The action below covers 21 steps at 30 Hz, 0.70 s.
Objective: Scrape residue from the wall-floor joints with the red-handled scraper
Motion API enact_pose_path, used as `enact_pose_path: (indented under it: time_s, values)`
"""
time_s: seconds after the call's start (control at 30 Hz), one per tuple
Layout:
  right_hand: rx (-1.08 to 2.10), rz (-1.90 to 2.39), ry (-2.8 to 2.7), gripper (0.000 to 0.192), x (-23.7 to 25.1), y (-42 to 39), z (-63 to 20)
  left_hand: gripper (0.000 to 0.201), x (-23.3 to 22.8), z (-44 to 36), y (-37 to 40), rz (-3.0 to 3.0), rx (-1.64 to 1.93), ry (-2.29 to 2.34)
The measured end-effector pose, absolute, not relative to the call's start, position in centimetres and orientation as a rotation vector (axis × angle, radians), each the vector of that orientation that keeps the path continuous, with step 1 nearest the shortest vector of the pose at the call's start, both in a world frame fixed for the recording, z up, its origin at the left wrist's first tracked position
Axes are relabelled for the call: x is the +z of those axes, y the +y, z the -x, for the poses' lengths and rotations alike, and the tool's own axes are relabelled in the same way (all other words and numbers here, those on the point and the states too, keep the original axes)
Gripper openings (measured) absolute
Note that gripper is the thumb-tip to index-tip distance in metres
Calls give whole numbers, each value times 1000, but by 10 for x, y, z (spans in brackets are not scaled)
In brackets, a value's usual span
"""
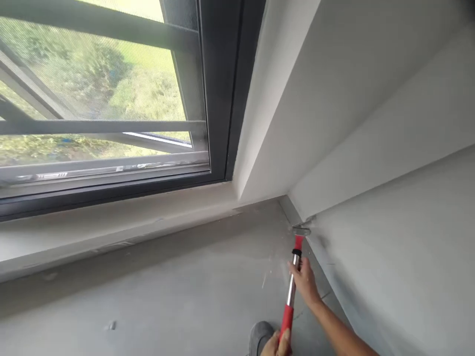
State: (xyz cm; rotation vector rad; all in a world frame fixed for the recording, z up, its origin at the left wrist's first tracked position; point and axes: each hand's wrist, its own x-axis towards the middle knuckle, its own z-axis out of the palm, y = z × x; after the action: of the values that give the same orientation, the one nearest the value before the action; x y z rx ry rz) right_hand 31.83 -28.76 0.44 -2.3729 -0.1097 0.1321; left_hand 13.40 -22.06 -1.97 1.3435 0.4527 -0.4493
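One pole (291, 284), red and silver, in the lower right of the frame: your right hand (305, 282) is wrapped around its silver middle, and your left hand (277, 344) clenches its red lower end at the bottom edge, partly cut off. One small grey tool head (301, 231) at the pole's top touches the floor (166, 291) at the foot of the wall (389, 247); its shape is hard to make out. One grey shoe (260, 333), partly hidden. One window (100, 99), upper left.

I count one long-handled scraper (293, 277), my two hands (305, 283) on it, one shoe (260, 335), one window (100, 99).
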Motion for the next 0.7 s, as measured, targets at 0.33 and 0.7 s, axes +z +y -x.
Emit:
enact_pose_path:
  time_s: [0.33,0.7]
  values:
    - [369,1787,58,29,10,-199,-347,40,28,-157,-156,-1315,-321,535]
    - [477,1514,252,29,-4,-157,-319,48,65,-123,-97,-880,-371,479]
